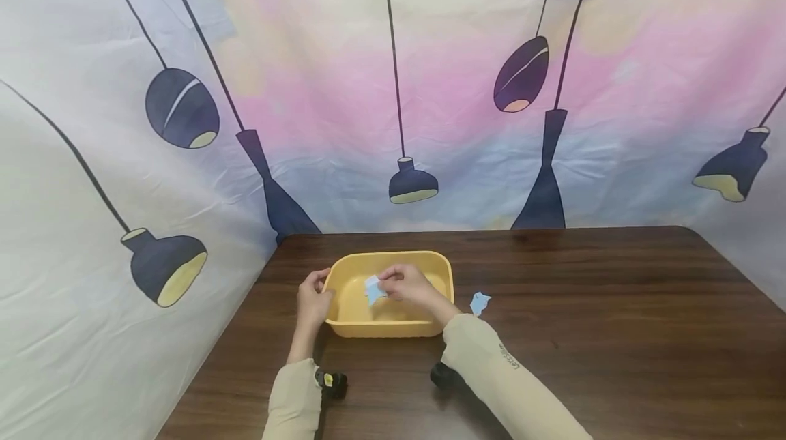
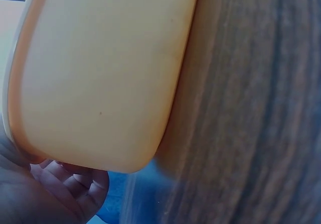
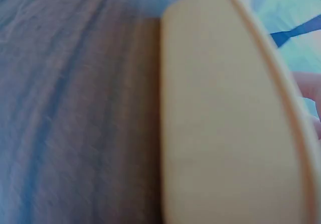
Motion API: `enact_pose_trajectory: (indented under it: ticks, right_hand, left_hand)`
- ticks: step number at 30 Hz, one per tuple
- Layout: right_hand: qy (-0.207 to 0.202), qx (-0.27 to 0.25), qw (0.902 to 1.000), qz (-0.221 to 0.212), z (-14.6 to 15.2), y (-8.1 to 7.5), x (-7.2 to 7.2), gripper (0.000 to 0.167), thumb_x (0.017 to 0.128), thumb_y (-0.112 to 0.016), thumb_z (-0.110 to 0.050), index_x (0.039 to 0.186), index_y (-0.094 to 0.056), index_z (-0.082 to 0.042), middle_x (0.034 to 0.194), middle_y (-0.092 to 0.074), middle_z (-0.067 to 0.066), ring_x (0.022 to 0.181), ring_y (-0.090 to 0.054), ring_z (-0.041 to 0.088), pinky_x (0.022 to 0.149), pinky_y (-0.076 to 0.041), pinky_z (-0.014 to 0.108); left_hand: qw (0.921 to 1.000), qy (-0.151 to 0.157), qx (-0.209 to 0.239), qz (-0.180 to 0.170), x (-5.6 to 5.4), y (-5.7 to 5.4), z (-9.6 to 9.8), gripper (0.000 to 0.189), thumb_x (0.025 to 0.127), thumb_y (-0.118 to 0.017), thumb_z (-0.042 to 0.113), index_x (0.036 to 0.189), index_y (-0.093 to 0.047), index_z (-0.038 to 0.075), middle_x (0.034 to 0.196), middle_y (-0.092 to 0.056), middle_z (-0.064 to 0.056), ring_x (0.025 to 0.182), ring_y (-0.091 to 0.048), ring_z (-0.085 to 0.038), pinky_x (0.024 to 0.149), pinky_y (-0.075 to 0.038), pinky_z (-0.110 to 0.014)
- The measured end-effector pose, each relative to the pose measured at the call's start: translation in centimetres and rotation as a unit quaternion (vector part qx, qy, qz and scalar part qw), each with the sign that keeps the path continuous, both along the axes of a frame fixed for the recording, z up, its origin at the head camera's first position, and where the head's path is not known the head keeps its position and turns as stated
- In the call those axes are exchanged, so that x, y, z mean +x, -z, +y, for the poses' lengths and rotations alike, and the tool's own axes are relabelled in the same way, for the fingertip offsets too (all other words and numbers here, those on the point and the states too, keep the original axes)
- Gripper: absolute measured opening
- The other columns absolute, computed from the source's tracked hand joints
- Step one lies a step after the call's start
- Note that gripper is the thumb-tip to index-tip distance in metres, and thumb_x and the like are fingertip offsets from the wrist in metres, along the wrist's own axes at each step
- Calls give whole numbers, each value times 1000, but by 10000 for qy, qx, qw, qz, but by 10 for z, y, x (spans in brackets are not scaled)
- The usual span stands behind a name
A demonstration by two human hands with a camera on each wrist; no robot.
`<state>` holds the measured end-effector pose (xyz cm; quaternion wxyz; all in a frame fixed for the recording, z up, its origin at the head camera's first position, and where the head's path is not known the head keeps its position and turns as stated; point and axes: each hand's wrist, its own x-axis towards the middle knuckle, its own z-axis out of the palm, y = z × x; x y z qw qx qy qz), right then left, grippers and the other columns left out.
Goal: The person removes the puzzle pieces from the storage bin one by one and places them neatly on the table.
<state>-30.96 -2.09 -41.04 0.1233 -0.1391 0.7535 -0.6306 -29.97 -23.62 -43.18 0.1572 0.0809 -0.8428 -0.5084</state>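
Note:
A yellow plastic basin (image 1: 383,330) stands on the table, and my left hand (image 1: 314,300) grips it by its left end. In the left wrist view, the curled fingers (image 2: 93,191) show beyond the end of the basin wall (image 2: 100,83). Over the inside of the basin, my right hand (image 1: 410,286) pinches a torn scrap of light blue paper (image 1: 372,288) between thumb and fingers. The right wrist view has the basin's outer wall (image 3: 225,113) in front, hiding most of that hand. Just right of the basin lies another light blue paper scrap (image 1: 480,303).
The dark brown wooden table (image 1: 614,331) stretches to the right of the basin and in front of it. Behind it hangs a cloth backdrop (image 1: 467,140) printed with lamps. A small black device (image 1: 333,384) is strapped at the left wrist, another (image 1: 443,375) by the right.

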Motion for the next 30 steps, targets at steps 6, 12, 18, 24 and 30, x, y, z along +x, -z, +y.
enact_pose_trajectory:
  ticks: [6,12,18,24,30]
  right_hand:
    - [665,56,9977,106,27,-21,2,23,91,-63,-12,110,-65,1,103,-66,14,84,-66,16,84,-57,36]
    - [1126,7,9933,250,66,-29,0,24,92,-64,-13,111,-64,1,111,-66,17,90,-66,16,86,-57,33]
    - [1325,-330,9906,-46,109,-16,-1,32,94,-62,-12,119,-59,8,117,-64,22,87,-66,8,92,-55,36]
    - [1882,-306,9815,-190,151,-1,2,37,94,-61,-13,123,-56,11,112,-66,17,80,-63,2,84,-57,27]
    - [1957,262,9788,-541,175,8,6,39,95,-60,-14,124,-56,10,110,-63,17,78,-61,6,76,-57,23]
  left_hand:
    - [10000,-31,-75,1,0,2,0,46,78,-52,-8,122,-62,-5,67,-41,2,56,-39,-9,50,-36,-19]
    - [10000,24,-87,21,-3,1,-1,46,79,-52,-8,124,-61,-4,66,-41,2,54,-39,-8,49,-37,-19]
    - [9999,26,-125,-36,-3,1,-1,46,79,-52,-7,123,-61,-4,65,-42,2,54,-40,-8,49,-37,-20]
    - [9998,96,-136,-139,-5,4,2,47,79,-52,-7,125,-60,-3,67,-42,2,56,-40,-9,51,-37,-20]
    - [9997,101,-177,-121,-4,2,-1,47,80,-52,-7,126,-59,-4,68,-41,1,57,-40,-9,51,-37,-20]
